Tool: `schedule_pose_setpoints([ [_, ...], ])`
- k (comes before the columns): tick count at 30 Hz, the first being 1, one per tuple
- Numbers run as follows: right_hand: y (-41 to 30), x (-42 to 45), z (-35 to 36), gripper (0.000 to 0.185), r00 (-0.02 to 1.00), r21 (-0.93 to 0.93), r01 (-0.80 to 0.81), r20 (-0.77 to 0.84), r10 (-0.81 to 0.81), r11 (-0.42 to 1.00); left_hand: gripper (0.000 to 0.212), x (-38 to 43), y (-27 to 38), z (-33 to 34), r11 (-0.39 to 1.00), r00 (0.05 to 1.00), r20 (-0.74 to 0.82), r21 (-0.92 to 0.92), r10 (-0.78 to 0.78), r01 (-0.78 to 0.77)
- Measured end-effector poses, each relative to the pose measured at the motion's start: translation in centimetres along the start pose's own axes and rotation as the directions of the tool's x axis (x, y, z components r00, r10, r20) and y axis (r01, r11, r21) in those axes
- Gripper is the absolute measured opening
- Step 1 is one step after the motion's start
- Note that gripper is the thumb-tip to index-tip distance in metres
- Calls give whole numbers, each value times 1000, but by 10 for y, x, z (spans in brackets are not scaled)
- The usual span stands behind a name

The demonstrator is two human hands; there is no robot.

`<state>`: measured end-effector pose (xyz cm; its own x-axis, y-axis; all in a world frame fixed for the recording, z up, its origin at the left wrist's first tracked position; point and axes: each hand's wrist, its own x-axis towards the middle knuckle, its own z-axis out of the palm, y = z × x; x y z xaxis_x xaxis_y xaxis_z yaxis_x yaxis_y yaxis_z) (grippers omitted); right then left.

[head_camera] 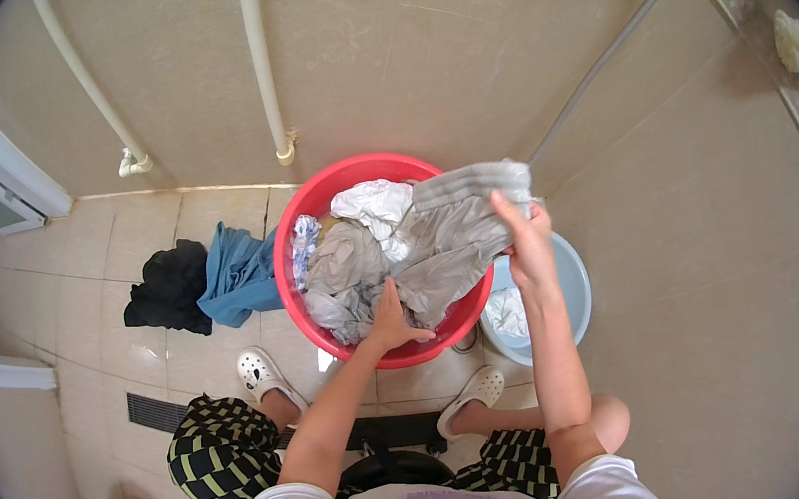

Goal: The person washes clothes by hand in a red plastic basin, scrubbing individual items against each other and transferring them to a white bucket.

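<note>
A red plastic basin [406, 358] full of wet clothes stands on the floor before me. My right hand [528, 236] grips the waistband end of a grey garment [461, 230] and holds it up over the basin's right side. The rest of that garment hangs down into the basin. My left hand [394, 321] lies at the basin's near edge, fingers spread, against the grey cloth; whether it pinches any is hidden. Beside the grey cloth are a white cloth [374, 203] and a blue-and-white patterned cloth [305, 243].
Right of the red basin stands a light blue basin [580, 286] holding a white cloth [506, 311]. A blue garment [237, 278] and a black garment [170, 289] lie on the tiles at left. A shower hose [614, 43] hangs along the wall. A floor drain [154, 410] is near my foot.
</note>
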<state>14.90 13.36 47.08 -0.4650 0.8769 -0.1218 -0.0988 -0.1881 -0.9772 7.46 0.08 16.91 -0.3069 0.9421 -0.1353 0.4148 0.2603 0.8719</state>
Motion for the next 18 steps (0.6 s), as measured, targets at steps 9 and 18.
schedule_pose_setpoints([
  [9, -84, -18, 22, 10, 976, 145, 214, -56, -208, 966, 133, 9, 36, 39, 986, 964, -256, 123, -75, 109],
  [18, -60, 6, -7, 16, 976, 58, 185, -126, -177, 981, 51, 24, -67, 54, 853, 965, -116, -500, -237, 149],
])
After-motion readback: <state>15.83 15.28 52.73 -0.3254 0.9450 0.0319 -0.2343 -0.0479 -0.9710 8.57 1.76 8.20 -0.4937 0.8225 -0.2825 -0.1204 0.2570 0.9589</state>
